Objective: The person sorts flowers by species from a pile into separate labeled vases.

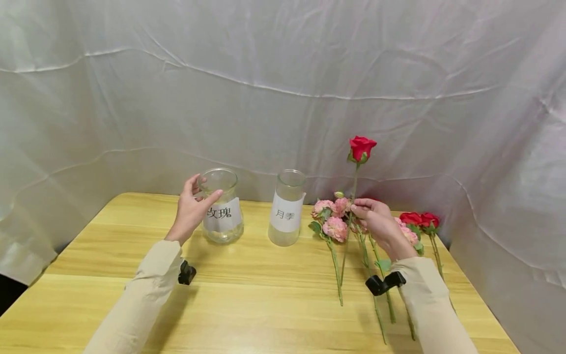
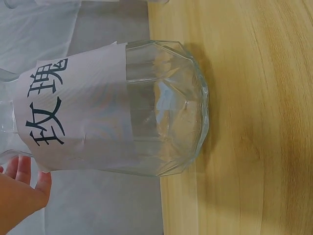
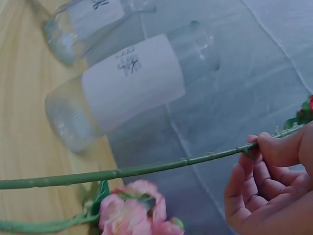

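Observation:
My right hand (image 1: 378,221) pinches the green stem of a red rose (image 1: 362,147) between thumb and fingertips, bloom up. In the right wrist view the stem (image 3: 142,169) runs slanting across, above a pink flower (image 3: 134,210). On the left, my left hand (image 1: 194,204) holds a clear glass vase (image 1: 223,233) near its neck, thumb in front and fingers at the far left side. This vase bulges at the bottom and wears a white paper label (image 2: 80,107) with black characters. It stands upright on the table.
A straight glass vase (image 1: 284,237) with another label (image 1: 286,214) stands mid-table. Pink flowers (image 1: 334,229) and red roses (image 1: 429,220) lie on the right, stems toward the front. The wooden table (image 1: 247,305) meets a grey cloth backdrop (image 1: 265,123).

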`<state>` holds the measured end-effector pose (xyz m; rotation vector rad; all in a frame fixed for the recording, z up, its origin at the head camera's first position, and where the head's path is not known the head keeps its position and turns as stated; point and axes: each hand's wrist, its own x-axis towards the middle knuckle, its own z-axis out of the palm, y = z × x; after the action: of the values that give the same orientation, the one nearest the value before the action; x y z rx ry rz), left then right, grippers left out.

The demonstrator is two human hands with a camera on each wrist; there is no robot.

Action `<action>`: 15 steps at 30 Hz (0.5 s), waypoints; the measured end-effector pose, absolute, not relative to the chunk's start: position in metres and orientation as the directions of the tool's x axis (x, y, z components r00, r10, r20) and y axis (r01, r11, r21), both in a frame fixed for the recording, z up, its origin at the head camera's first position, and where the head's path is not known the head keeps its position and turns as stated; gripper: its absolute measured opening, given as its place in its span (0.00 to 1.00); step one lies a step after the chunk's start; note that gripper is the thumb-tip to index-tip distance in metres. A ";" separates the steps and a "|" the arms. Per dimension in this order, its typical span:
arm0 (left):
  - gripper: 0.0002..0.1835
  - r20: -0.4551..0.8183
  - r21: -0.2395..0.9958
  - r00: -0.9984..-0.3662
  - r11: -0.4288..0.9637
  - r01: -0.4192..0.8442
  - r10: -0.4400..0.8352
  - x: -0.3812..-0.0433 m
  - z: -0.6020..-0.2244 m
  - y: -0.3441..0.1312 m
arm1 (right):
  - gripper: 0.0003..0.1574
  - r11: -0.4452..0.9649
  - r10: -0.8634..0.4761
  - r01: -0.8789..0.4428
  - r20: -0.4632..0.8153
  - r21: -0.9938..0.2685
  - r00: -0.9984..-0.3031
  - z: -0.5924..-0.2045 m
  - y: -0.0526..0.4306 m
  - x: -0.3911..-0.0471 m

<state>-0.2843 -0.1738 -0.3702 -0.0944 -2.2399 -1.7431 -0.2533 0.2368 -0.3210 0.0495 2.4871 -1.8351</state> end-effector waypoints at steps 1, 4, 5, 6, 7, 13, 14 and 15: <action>0.46 0.274 0.937 -0.953 0.262 0.233 -0.131 -0.284 -0.370 -0.174 | 0.25 0.277 -0.002 0.046 -0.048 -0.960 -0.999 -0.319 0.235 -0.254; 0.46 0.269 0.939 -0.954 0.259 0.228 -0.134 -0.284 -0.371 -0.173 | 0.21 0.200 -0.006 0.008 -0.009 -0.980 -1.000 -0.312 0.231 -0.255; 0.46 0.269 0.939 -0.954 0.255 0.228 -0.135 -0.284 -0.371 -0.173 | 0.19 0.175 -0.008 -0.004 0.003 -0.985 -1.000 -0.310 0.229 -0.256; 0.46 0.269 0.940 -0.954 0.251 0.229 -0.135 -0.284 -0.371 -0.173 | 0.17 0.147 -0.007 -0.014 0.014 -0.989 -1.000 -0.307 0.227 -0.256; 0.46 0.269 0.941 -0.953 0.248 0.230 -0.136 -0.284 -0.371 -0.173 | 0.15 0.116 -0.004 -0.025 0.025 -0.993 -1.000 -0.306 0.225 -0.257; 0.46 0.274 0.941 -0.952 0.241 0.236 -0.139 -0.284 -0.371 -0.172 | 0.07 -0.090 0.054 -0.057 0.052 -0.994 -0.997 -0.296 0.211 -0.263; 0.46 0.274 0.942 -0.952 0.241 0.235 -0.140 -0.284 -0.371 -0.172 | 0.07 -0.127 0.063 -0.061 0.054 -0.990 -0.997 -0.295 0.208 -0.265; 0.46 0.273 0.942 -0.951 0.241 0.235 -0.142 -0.284 -0.371 -0.172 | 0.06 -0.160 0.070 -0.067 0.057 -0.985 -0.996 -0.293 0.205 -0.266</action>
<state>-0.2841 -0.1720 -0.3714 -0.0862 -2.2168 -1.7643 -0.2662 0.2054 -0.2927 0.0035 2.0919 -2.4634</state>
